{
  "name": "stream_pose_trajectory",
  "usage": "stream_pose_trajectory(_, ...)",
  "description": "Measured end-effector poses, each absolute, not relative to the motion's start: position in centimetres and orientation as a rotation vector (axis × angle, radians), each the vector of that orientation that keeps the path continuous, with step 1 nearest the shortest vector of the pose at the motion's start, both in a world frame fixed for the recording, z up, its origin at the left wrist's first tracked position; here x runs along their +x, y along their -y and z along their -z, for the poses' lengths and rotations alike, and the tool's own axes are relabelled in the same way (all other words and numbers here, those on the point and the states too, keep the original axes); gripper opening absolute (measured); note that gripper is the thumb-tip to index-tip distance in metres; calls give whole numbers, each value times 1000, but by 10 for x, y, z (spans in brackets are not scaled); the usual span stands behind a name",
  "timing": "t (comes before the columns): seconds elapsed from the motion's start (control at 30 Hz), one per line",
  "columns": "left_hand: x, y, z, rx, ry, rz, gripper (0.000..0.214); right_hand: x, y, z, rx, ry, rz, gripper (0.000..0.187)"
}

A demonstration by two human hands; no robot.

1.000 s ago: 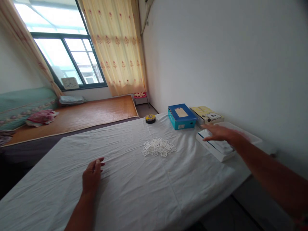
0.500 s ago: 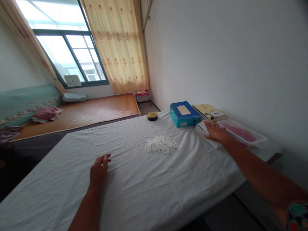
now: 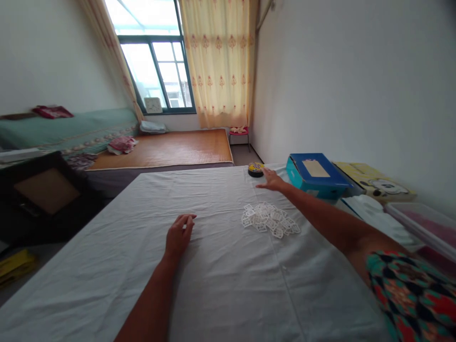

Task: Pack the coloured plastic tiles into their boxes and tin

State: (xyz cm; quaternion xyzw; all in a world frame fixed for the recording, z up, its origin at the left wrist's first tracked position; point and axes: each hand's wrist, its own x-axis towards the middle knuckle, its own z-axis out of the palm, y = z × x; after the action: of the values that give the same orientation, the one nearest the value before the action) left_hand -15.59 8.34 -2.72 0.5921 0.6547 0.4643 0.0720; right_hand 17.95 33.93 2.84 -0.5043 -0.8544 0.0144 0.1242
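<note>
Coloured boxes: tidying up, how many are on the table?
2: the blue box right of the right hand, the yellow box beside it against the wall. Others may sit off-frame.

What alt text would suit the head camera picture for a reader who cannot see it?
A person's right hand stretches across a white-sheeted table to just beside a small round tin, while the left hand rests on the sheet. A pile of white plastic pieces lies between the hands, with a blue box at the right.

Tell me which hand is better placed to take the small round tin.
Right, probably. The right hand is stretched out, right beside the round tin; the left hand rests on the white sheet, well short of it.
</note>
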Motion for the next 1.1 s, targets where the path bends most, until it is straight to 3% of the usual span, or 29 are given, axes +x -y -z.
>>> stream_pose_trajectory(0.07,-154,-82,27,1778,-1986,-1378,36,164,-369,-35,-1575,2393,9,87)
stream_pose_trajectory(0.23,-145,-78,23,1790,-2010,-1317,34,137,-398,-37,-1555,2359,57,40)
stream_pose_trajectory(0.43,-136,-74,14,1885,-2003,-1248,31,130,-386,-34,-1484,2399,-3,34)
stream_pose_trajectory(0.53,-137,-74,16,1908,-1979,-1248,30,129,-368,-35,-1475,2416,-40,42)
stream_pose_trajectory(0.63,-135,-76,19,1914,-1879,-1290,28,124,-326,-30,-1337,2427,-252,74)
stream_pose_trajectory(0.73,-122,-77,18,1909,-1706,-1322,62,120,-257,-19,-949,2412,-587,101)
stream_pose_trajectory(0.8,-107,-74,14,1877,-1532,-1299,92,123,-208,-13,-754,2368,-720,104)
stream_pose_trajectory(0.87,-90,-70,8,1842,-1354,-1265,108,129,-166,-12,-684,2313,-799,101)
stream_pose_trajectory(1.1,-46,-48,-7,1944,-1263,-1174,108,154,-104,-24,-785,2274,-898,97)
